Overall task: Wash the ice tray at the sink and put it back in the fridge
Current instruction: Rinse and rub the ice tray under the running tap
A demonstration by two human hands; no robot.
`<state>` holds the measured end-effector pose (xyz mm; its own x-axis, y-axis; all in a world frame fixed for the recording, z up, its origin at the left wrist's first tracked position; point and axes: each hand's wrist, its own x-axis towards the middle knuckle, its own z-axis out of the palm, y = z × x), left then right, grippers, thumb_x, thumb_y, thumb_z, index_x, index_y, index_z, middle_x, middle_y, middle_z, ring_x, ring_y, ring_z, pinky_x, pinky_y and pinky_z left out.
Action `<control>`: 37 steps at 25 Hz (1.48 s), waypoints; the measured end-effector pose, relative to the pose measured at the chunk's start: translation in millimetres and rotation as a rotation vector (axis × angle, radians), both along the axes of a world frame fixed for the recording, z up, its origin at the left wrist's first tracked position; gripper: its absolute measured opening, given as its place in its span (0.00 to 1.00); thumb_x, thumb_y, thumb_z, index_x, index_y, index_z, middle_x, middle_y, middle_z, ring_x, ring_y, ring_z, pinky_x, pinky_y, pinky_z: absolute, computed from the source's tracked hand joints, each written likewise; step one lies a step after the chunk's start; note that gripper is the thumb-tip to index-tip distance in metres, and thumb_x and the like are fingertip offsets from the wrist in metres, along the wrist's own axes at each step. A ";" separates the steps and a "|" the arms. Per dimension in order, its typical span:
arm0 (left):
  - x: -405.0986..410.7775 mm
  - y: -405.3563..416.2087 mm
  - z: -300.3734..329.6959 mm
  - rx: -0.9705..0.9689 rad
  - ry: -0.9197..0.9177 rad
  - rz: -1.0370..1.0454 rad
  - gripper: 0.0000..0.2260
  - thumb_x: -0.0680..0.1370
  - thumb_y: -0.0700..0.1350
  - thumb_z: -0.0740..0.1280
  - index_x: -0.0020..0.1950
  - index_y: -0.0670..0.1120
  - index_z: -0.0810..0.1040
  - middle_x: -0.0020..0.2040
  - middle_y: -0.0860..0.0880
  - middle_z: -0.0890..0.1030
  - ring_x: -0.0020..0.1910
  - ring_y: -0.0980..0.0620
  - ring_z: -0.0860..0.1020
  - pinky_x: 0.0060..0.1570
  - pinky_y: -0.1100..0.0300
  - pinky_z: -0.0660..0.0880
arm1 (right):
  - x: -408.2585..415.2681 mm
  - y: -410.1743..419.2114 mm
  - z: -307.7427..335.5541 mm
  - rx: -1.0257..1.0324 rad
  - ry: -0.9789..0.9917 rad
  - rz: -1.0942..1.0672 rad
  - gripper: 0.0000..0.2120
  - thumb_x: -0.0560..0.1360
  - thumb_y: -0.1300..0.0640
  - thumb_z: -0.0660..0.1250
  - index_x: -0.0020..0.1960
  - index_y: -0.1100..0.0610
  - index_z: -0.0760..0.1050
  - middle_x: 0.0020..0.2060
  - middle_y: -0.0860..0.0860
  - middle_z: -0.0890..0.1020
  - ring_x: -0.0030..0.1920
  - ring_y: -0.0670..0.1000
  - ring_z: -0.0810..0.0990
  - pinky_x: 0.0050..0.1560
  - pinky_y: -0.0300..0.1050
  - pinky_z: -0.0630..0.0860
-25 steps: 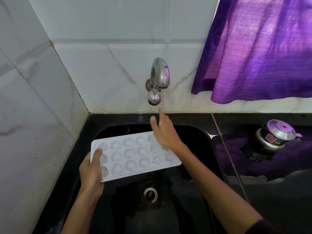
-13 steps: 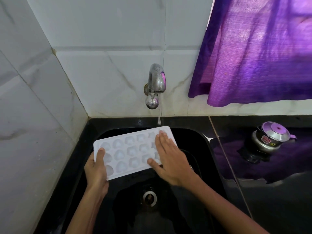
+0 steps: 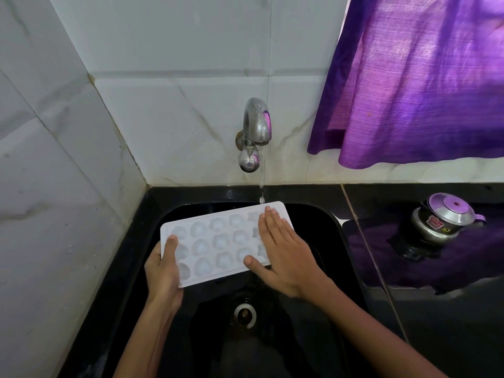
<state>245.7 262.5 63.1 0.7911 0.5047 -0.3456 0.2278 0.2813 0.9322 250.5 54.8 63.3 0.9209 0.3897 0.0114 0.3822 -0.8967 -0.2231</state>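
One white tray (image 3: 215,242) with one tap (image 3: 255,132) above it is held over the black sink (image 3: 321,230), its moulded cups holding nothing I can make out. The left hand (image 3: 163,271) grips its near left corner, thumb on top. The right hand (image 3: 283,255) lies flat and open on its right end, where a thin stream of water (image 3: 261,190) falls just beyond the fingertips; one small steel pot (image 3: 444,222) stands on the tabletop (image 3: 436,336) well to the right.

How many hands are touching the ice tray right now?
2. The left hand grips the ice tray at its left end, thumb on top. The right hand lies flat on its right end, under the tap's stream.
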 end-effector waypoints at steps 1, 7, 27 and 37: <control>-1.4 -4.0 0.8 -0.002 0.001 -0.019 0.06 0.79 0.47 0.62 0.47 0.47 0.77 0.45 0.47 0.80 0.43 0.46 0.79 0.40 0.53 0.77 | 4.9 5.6 1.8 0.015 0.003 -0.007 0.47 0.69 0.29 0.33 0.76 0.60 0.36 0.73 0.53 0.34 0.74 0.50 0.31 0.72 0.42 0.31; -2.3 7.8 3.6 0.016 -0.009 0.072 0.08 0.79 0.47 0.62 0.54 0.45 0.76 0.43 0.48 0.79 0.41 0.48 0.78 0.36 0.56 0.75 | -7.0 17.9 1.9 0.045 0.016 0.242 0.39 0.76 0.33 0.42 0.77 0.57 0.37 0.75 0.51 0.36 0.75 0.47 0.33 0.73 0.43 0.32; 3.9 -46.2 4.1 -0.031 -0.039 -0.091 0.07 0.79 0.44 0.62 0.43 0.47 0.78 0.42 0.46 0.81 0.40 0.48 0.79 0.37 0.56 0.76 | 1.5 24.7 -1.9 0.073 -0.016 0.150 0.31 0.80 0.42 0.40 0.77 0.58 0.40 0.75 0.52 0.39 0.75 0.49 0.35 0.76 0.47 0.38; 12.9 -44.1 6.4 -0.026 -0.025 -0.043 0.07 0.79 0.46 0.62 0.43 0.49 0.76 0.42 0.48 0.81 0.40 0.49 0.80 0.35 0.57 0.77 | 16.3 5.9 2.7 0.004 -0.054 0.038 0.34 0.76 0.41 0.33 0.77 0.59 0.40 0.77 0.54 0.41 0.74 0.47 0.33 0.73 0.44 0.31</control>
<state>258.6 218.4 69.5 0.8203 0.4613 -0.3382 0.2167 0.2965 0.9301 266.8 60.6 66.0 0.9033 0.4244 0.0617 0.4277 -0.8805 -0.2045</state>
